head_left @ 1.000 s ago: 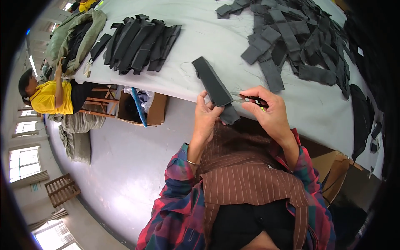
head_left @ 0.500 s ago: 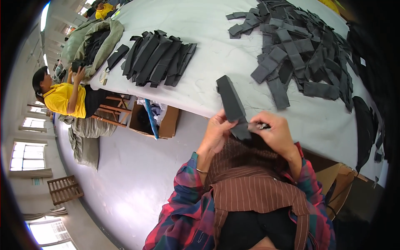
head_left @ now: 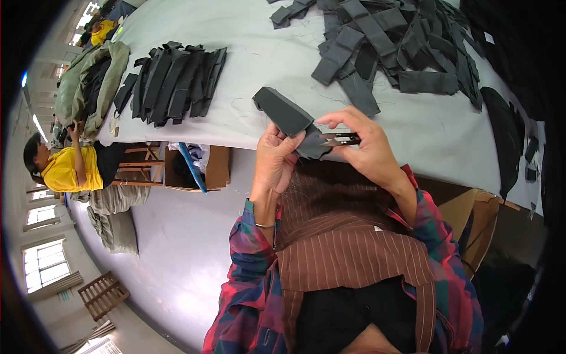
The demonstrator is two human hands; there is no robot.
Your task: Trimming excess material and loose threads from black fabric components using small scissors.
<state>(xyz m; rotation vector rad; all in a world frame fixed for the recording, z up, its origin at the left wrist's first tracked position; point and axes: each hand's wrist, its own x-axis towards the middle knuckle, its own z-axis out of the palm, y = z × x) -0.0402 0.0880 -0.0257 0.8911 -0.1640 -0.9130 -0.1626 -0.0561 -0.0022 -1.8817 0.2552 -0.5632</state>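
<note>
My left hand (head_left: 273,158) is closed on a dark grey fabric strip (head_left: 285,112), held just over the table's near edge. The strip looks folded, with a loose flap hanging at its lower end. In my right hand (head_left: 370,146) is a pair of thread snips (head_left: 343,139), with the tips pointing left at the flap. Whether the tips touch the cloth, I cannot tell. Beyond my hands lies a loose heap of similar dark strips (head_left: 377,38). Further left, more strips lie side by side in an overlapping row (head_left: 177,82).
The pale table (head_left: 253,65) runs across in front of me. A cardboard box (head_left: 219,168) stands on the floor to the left, another box (head_left: 482,227) under the table at right. Near a stuffed green sack (head_left: 76,88) at far left sits a person in yellow (head_left: 73,168).
My right thumb and forefinger have come off the strip's lower end and spread apart. The snips now point at the flap. The whole view has shifted, and the strip tilts further left.
</note>
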